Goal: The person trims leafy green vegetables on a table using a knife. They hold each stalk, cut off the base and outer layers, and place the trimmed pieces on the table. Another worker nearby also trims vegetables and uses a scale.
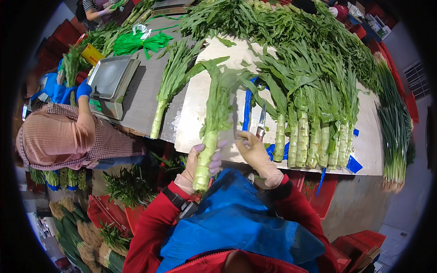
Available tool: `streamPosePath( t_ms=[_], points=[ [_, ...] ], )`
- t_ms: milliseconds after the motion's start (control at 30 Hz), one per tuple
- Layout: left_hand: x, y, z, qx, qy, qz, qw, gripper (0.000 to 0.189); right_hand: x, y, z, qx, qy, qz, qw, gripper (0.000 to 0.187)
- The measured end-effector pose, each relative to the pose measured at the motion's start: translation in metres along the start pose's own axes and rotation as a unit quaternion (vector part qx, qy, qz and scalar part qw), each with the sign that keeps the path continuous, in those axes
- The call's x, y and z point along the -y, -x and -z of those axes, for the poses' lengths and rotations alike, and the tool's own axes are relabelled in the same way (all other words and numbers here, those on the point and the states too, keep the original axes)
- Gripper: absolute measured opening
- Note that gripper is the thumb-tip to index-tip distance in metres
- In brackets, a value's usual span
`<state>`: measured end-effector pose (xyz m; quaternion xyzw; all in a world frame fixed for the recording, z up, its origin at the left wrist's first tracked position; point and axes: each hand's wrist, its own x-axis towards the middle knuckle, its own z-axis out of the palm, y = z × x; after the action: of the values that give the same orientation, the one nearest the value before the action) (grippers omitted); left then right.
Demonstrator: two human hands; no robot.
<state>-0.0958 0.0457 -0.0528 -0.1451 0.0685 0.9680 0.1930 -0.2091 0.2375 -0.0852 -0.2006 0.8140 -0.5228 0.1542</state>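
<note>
My left hand (191, 167), in a pale glove with purple fingertips, grips the peeled stem of a celtuce stalk (206, 157). The stalk stands nearly upright before me, its leaves spreading over a white board (191, 119). To its right, my gloved right hand (256, 153) is raised, fingers spread and nothing visible between them. Just beyond that hand a knife (262, 117) lies on the board, next to a blue strip of tape (247, 105). Several trimmed celtuce stalks (303, 140) lie side by side on the right. One more celtuce stalk (159, 116) rests left of the board.
A metal scale (111, 76) stands at left, beside a co-worker (68, 136) in a checked apron. Green ties (141, 42) lie behind it. Leafy celtuce (273, 20) is heaped at the back; long green onions (394, 136) are at right. Red crates (109, 211) stand below.
</note>
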Motion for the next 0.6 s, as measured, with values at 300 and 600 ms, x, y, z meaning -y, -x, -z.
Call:
streamPosePath(
  t_ms=[300, 600],
  points=[
    [0.01, 0.002, 0.003, -0.099, -0.102, -0.005, 0.99, 0.062, 0.04, -0.008, -0.006, 0.173, -0.268, -0.142, 0.937, 0.06],
    [0.031, -0.011, 0.012, -0.238, -0.531, -0.12, 0.804, 0.047, 0.021, -0.012, -0.037, 0.117, -0.141, -0.173, 0.968, 0.053]
  ],
)
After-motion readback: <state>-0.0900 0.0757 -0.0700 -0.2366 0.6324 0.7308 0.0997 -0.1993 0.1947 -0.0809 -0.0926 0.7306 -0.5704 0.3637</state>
